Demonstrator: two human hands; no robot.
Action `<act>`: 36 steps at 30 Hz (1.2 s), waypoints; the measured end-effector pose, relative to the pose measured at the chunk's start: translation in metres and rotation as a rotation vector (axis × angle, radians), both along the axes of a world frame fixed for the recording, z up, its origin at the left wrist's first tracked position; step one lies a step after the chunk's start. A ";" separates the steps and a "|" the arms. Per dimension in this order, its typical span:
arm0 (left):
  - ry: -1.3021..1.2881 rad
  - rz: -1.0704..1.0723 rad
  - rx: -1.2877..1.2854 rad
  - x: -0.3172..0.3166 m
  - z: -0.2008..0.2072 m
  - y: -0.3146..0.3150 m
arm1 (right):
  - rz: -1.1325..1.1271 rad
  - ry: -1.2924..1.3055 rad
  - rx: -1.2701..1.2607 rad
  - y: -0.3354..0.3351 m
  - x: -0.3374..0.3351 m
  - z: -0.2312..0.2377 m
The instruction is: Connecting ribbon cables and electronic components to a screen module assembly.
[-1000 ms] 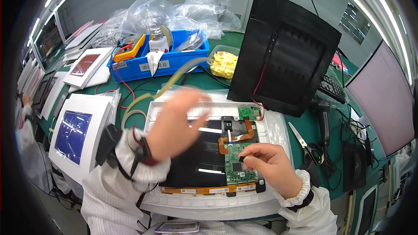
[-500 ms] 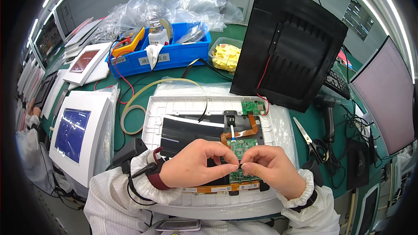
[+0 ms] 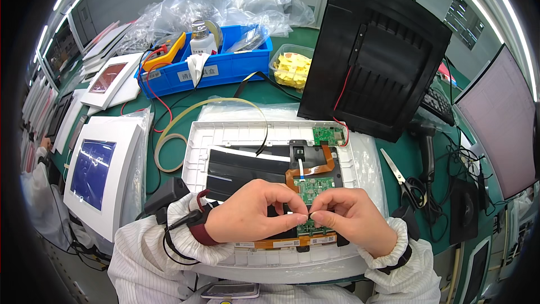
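Observation:
Both hands hover close together over a green circuit board [image 3: 316, 187] set in an opened white device housing [image 3: 197, 141]. My left hand [image 3: 259, 212] pinches thumb and forefinger at a tiny dark piece [image 3: 310, 214], too small to name. Facing it, my right hand [image 3: 351, 217] pinches at the same piece, fingertips nearly touching the left ones. Dark panels [image 3: 247, 171] fill the housing's left part. An orange ribbon cable [image 3: 311, 172] runs up from the board to a smaller green board [image 3: 329, 135], and a white flat cable [image 3: 301, 167] lies beside it.
A black back cover [image 3: 374, 50] stands upright behind the housing, joined by a red wire. Scissors [image 3: 400, 177], a handheld scanner [image 3: 426, 155] and a monitor [image 3: 500, 124] are at right. A blue bin [image 3: 225, 70], tape roll [image 3: 170, 155] and white framed panel [image 3: 104, 171] are at left.
Both hands stay at nearly the same spot, still pinching. The view has shifted very slightly; nothing else visibly moved.

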State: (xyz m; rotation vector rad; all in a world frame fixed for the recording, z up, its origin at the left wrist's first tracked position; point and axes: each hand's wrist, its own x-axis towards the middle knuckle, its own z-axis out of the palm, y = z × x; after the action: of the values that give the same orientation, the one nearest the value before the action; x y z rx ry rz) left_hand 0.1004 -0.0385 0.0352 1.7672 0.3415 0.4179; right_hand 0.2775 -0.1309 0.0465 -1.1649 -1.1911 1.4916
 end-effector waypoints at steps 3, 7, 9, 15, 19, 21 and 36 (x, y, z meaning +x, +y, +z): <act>-0.014 -0.001 0.004 0.001 -0.002 0.001 | -0.002 -0.008 -0.001 0.000 0.000 -0.002; -0.013 -0.002 -0.015 0.001 -0.002 0.001 | 0.001 -0.032 0.004 0.000 0.001 -0.002; -0.006 -0.004 -0.018 0.000 -0.003 0.001 | 0.000 -0.030 0.009 0.000 0.000 -0.003; -0.002 -0.004 -0.030 -0.001 -0.004 0.001 | 0.008 -0.051 0.003 0.001 0.000 -0.002; 0.068 0.003 -0.102 -0.001 0.000 0.001 | -0.037 -0.041 0.003 0.000 -0.002 -0.003; 0.136 0.016 -0.157 -0.002 0.004 0.000 | -0.183 -0.428 0.400 0.005 -0.003 -0.007; -0.016 0.256 0.200 0.005 -0.001 -0.011 | -0.293 -0.682 0.582 -0.003 -0.017 -0.013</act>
State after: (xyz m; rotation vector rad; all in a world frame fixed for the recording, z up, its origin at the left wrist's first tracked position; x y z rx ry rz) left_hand 0.1051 -0.0491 0.0341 1.9202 0.5334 0.6676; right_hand 0.2602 -0.1342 0.0339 -1.3836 -1.6641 0.4570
